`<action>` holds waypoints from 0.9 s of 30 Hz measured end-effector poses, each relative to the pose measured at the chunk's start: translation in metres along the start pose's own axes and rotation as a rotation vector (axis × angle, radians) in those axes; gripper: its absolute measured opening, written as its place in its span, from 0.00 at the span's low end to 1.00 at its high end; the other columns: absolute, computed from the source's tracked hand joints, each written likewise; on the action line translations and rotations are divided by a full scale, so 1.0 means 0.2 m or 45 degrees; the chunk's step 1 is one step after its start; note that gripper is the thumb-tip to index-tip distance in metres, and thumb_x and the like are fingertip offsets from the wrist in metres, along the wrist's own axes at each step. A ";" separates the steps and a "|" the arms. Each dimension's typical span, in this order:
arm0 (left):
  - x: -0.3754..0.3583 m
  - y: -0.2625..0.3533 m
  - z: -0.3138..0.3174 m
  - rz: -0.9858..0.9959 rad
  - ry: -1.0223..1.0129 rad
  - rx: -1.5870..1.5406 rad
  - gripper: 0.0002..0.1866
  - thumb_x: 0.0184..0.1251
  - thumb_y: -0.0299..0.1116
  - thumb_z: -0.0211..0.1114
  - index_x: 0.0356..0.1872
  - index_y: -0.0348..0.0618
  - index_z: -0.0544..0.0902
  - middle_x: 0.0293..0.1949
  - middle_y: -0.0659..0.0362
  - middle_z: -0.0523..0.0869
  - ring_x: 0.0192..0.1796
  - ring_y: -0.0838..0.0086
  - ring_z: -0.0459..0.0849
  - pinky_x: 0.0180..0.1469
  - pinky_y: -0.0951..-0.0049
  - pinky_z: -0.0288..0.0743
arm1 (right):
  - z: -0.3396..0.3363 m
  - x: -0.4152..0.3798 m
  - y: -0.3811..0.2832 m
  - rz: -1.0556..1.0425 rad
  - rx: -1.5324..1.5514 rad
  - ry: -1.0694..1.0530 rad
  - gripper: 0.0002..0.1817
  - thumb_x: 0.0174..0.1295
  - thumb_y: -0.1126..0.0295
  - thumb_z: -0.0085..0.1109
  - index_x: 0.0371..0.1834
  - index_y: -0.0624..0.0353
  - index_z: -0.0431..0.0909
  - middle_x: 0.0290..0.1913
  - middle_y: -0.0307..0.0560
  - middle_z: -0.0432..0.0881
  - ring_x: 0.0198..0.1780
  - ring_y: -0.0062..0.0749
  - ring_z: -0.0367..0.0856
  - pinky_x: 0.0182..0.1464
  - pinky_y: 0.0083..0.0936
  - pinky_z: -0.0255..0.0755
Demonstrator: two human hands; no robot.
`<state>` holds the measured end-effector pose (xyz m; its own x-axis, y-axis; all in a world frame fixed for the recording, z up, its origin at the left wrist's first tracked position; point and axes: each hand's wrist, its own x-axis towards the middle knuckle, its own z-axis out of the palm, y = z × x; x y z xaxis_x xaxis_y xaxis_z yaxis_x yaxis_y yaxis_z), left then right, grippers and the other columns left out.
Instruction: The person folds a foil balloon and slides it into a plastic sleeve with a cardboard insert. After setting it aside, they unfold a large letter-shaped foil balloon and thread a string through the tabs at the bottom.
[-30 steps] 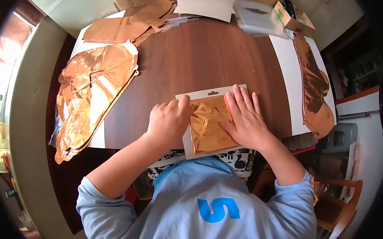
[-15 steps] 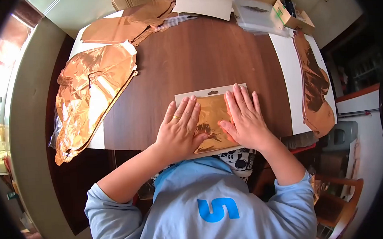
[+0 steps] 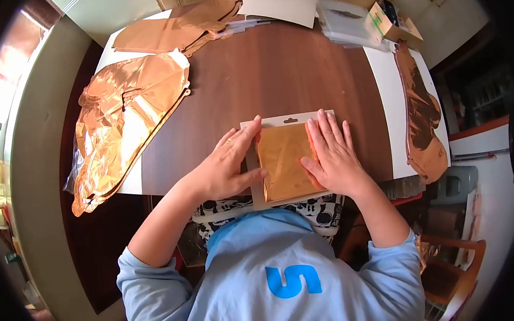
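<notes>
A folded square of gold foil (image 3: 286,162) lies on a white card (image 3: 277,122) with a hanger slot at its top, at the front edge of the brown table. My left hand (image 3: 227,165) is tilted on its side along the foil's left edge, thumb apart from the fingers. Flat over the right edge of the foil and card lies my right hand (image 3: 332,153), its fingers stretched out and thumb spread onto the foil. Neither hand grips anything.
On the brown table (image 3: 275,72), a large crumpled gold foil balloon (image 3: 132,114) lies left, another foil piece (image 3: 169,34) behind it. A long foil piece (image 3: 418,108) lies right. White sheets (image 3: 278,5), clear packets (image 3: 348,22) and a small box (image 3: 392,25) stand at the back.
My left hand has lifted off the foil's surface, moved left and turned onto its side, showing more of the foil. My right hand has stayed nearly in place. The view has shifted slightly.
</notes>
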<state>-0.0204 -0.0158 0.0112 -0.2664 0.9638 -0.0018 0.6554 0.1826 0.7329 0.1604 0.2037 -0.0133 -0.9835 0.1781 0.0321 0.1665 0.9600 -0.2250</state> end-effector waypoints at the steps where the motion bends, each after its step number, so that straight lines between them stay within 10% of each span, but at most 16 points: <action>1: 0.00 0.00 0.00 -0.001 0.042 0.089 0.46 0.68 0.48 0.64 0.78 0.37 0.49 0.74 0.41 0.61 0.79 0.50 0.53 0.79 0.50 0.40 | 0.00 0.00 0.00 0.009 0.004 -0.011 0.43 0.70 0.45 0.49 0.78 0.66 0.51 0.79 0.67 0.46 0.81 0.58 0.42 0.77 0.59 0.33; 7: 0.07 0.17 0.17 0.135 0.182 0.573 0.41 0.68 0.52 0.62 0.73 0.33 0.62 0.75 0.41 0.61 0.79 0.50 0.54 0.78 0.49 0.45 | -0.02 0.01 -0.02 0.049 0.014 -0.042 0.43 0.70 0.45 0.49 0.78 0.65 0.50 0.80 0.66 0.45 0.81 0.57 0.40 0.77 0.58 0.32; 27: 0.11 0.04 0.32 0.263 0.288 0.713 0.45 0.69 0.61 0.54 0.75 0.33 0.58 0.74 0.33 0.58 0.78 0.41 0.54 0.77 0.47 0.45 | 0.01 0.00 0.06 -0.031 0.002 0.053 0.40 0.73 0.44 0.42 0.78 0.64 0.52 0.80 0.60 0.47 0.81 0.54 0.42 0.78 0.57 0.31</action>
<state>0.0244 0.0192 -0.0259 -0.1978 0.9365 0.2896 0.9629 0.1303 0.2364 0.1625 0.2151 -0.0188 -0.9834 0.1639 0.0783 0.1427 0.9638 -0.2254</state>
